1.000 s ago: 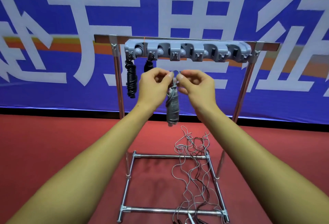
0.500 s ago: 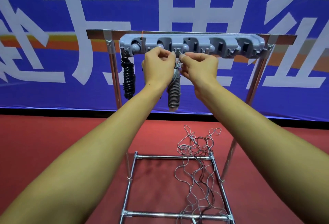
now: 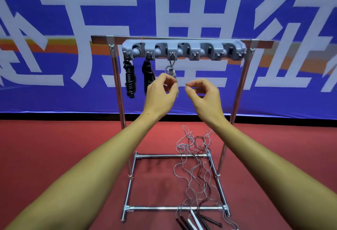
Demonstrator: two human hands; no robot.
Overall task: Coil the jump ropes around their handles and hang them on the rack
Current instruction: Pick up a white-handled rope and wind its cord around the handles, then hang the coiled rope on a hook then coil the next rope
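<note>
The grey jump rope (image 3: 171, 70) hangs by a loop from the third hook of the grey hook strip (image 3: 182, 50), its coiled bundle dropping behind the left hand (image 3: 161, 92), so most of the coil is hidden. The left hand is raised just in front of that bundle with fingers curled and thumb and forefinger close together; whether it touches or pinches the rope cannot be told. The right hand (image 3: 203, 95) is just beside it, apart from the rope, its fingers loosely curled and the thumb and forefinger tips nearly meeting on nothing. To the left, two black jump ropes (image 3: 129, 81) hang tightly coiled from the first and second hooks, the second one partly behind the left hand. The strip is fixed under the top bar of a metal rack (image 3: 242, 76) that stands on a red floor (image 3: 54, 147). Inside and across the rack's base frame lie loose ropes (image 3: 195, 165), grey and black, tangled together, with black and white handles (image 3: 194, 221) at the near edge. Behind the rack hangs a blue banner (image 3: 54, 1) with large white Chinese characters, cut off by the frame; "下" and "里" can be read, and an orange stripe runs across it.
</note>
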